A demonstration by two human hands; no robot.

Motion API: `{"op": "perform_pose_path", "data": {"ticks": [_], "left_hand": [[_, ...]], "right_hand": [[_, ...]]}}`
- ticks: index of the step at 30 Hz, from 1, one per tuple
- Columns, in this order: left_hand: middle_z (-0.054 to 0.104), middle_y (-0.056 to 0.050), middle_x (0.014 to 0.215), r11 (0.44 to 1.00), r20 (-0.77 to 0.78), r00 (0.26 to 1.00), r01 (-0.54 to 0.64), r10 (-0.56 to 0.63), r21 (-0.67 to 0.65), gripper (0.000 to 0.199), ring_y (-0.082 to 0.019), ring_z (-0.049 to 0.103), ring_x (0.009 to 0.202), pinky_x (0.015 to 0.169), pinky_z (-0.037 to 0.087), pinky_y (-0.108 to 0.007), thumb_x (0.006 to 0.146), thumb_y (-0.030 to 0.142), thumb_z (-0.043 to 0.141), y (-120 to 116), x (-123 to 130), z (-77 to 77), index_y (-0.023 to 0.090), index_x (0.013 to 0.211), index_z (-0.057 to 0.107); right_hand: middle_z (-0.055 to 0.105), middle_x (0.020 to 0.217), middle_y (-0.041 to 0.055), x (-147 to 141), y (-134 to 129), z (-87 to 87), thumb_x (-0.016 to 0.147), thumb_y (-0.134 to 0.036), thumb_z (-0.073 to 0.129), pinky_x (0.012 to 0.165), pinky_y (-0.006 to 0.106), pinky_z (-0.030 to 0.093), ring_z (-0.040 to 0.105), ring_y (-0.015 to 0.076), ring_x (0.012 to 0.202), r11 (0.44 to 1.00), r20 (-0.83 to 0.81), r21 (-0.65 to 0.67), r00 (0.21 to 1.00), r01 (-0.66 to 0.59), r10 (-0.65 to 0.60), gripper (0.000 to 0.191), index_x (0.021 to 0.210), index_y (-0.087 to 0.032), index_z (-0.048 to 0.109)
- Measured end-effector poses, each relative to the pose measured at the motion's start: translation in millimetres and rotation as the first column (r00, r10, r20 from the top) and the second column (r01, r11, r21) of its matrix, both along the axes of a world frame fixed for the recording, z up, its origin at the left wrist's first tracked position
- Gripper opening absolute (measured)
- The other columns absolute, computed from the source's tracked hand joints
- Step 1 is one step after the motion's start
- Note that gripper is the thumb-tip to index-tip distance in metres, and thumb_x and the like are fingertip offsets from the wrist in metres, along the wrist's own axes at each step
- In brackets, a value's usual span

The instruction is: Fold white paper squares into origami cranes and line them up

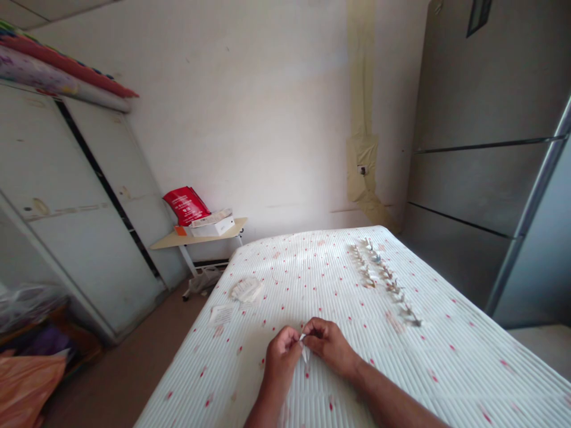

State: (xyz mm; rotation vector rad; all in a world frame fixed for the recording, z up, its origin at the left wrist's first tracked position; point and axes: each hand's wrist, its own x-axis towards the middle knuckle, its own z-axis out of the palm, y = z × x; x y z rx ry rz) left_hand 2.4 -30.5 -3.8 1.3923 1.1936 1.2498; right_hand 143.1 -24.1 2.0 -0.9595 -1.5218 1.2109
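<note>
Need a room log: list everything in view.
Spotted cover: one, white with red, centre
Folded piece: one, white, between hands
Small pieces: over ten, whitish and grey, cover's right
Round item: one, off-white, cover's left
Slip: one, white, nearer than round item
Side table: one, tan-topped, far left
Packet: one, red, on side table
Box: one, white, beside packet
Plastic bag: one, whitish, under side table
Clutter: uncounted, orange and purple, lower left
Cabinet: one, pale grey, left
Rolls: several, red and lilac, atop cabinet
Fridge: one, grey, right
Wall: one, whitish, back
Tape: strips, yellowish, on wall
Socket: one, white, amid tape
Left hand and right hand: two, bare, lower centre
</note>
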Motion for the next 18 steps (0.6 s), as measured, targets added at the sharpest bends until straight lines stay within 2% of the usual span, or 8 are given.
{"op": "perform_pose_path", "data": {"ticks": [8, 18], "left_hand": [[0.042, 0.005, 0.049, 1.0, 0.007, 1.0, -0.016, 0.016, 0.022, 0.02, -0.009, 0.038, 0.047, 0.048, 0.027, -0.019, 0.061, 0.031, 0.06, 3.1, -0.3, -8.9, 0.017, 0.058, 0.046], [0.042, 0.005, 0.051, 1.0, 0.019, 0.999, -0.03, 0.03, -0.001, 0.019, -0.009, 0.038, 0.049, 0.049, 0.028, -0.019, 0.06, 0.03, 0.06, 2.3, -0.3, -5.1, 0.016, 0.058, 0.048]], "right_hand": [[0.05, 0.061, -0.0034, 0.9, 0.1, -1.2, 0.07, -0.023, 0.057, 0.052, 0.02, 0.032, 0.043, 0.0091, 0.055, 1.0, 0.005, 0.02, 1.0, 0.015, -0.015, 0.006, 0.069, -0.017, 0.057], [0.048, 0.058, -0.0043, 1.5, 2.4, -3.5, 0.067, -0.018, 0.057, 0.05, 0.02, 0.031, 0.041, 0.0082, 0.052, 1.0, 0.015, 0.011, 1.0, 0.02, -0.02, 0.002, 0.067, -0.016, 0.056]]}}
